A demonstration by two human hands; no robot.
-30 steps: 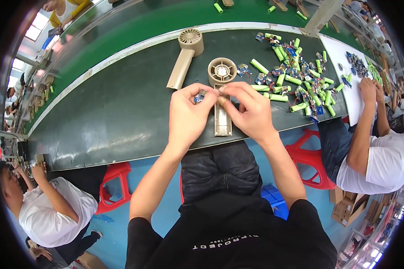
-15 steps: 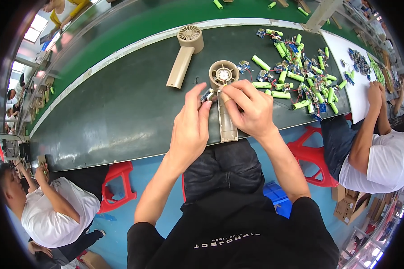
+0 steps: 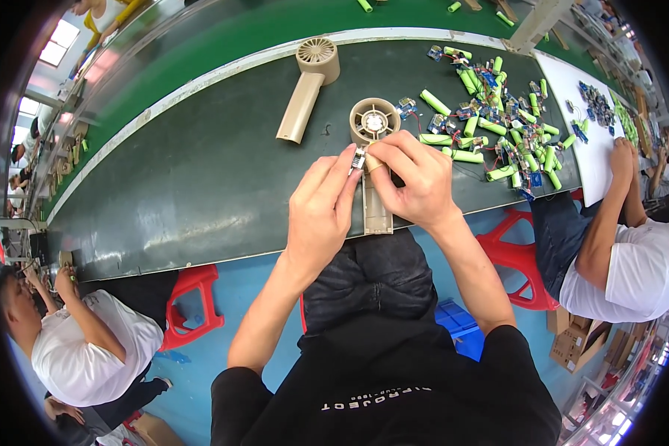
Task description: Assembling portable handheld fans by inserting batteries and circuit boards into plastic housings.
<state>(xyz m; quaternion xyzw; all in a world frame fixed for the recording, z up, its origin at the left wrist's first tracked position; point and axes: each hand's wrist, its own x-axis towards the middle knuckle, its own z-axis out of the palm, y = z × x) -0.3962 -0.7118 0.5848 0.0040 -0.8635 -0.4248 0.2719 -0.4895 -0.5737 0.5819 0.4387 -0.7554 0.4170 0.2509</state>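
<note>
An opened beige handheld fan housing (image 3: 377, 212) lies in front of me, its round fan head pointing away and its hollow handle toward me. Between the thumb and fingertips of my left hand (image 3: 318, 199) is a small circuit board (image 3: 358, 159), held beside the fan's neck. My right hand (image 3: 415, 178) is closed in a pinch at that same neck, over the top of the handle; whatever sits between its fingertips is hidden. The two hands' fingertips nearly meet there.
A beige fan cover (image 3: 305, 100) lies farther off, left of centre. Many green battery cells (image 3: 490, 126) wired to blue boards are heaped at right on the dark table (image 3: 171, 186). Co-workers sit on both sides; a red stool (image 3: 516, 256) stands at right.
My left hand has moved slightly right, bringing the circuit board up against the fan's neck and turning it. My right hand stays nearly in place.
</note>
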